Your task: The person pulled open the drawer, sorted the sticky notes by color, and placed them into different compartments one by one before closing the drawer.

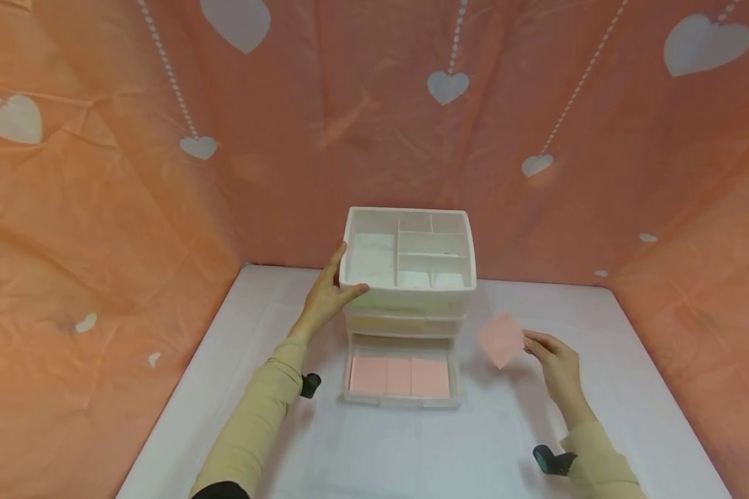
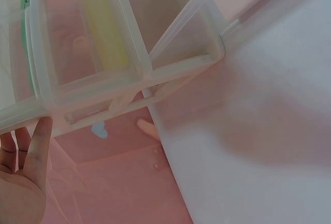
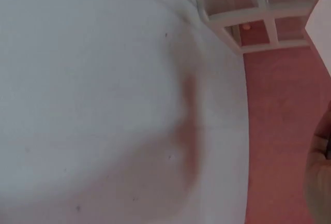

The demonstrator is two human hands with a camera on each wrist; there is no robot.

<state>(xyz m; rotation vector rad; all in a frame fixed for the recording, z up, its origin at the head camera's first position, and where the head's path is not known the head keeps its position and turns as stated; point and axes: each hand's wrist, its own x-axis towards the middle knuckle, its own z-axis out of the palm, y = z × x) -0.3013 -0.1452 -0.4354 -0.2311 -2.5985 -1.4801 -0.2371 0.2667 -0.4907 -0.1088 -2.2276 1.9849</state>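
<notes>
Meanwhile the left hand [image 1: 323, 299] grips the white organizer's [image 1: 408, 258] top-left corner, steadying it; the right hand [image 1: 555, 364] pinches a pink square sheet [image 1: 501, 339] right of the open bottom drawer [image 1: 401, 378]; ideally she lowers it flat onto the pink stacks [image 1: 399, 376].

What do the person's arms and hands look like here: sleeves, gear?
Both arms wear long beige sleeves: left sleeve, right sleeve. The left hand and right hand are bare, with no gloves. A small dark device sits at each wrist: left wrist device, right wrist device.
</notes>
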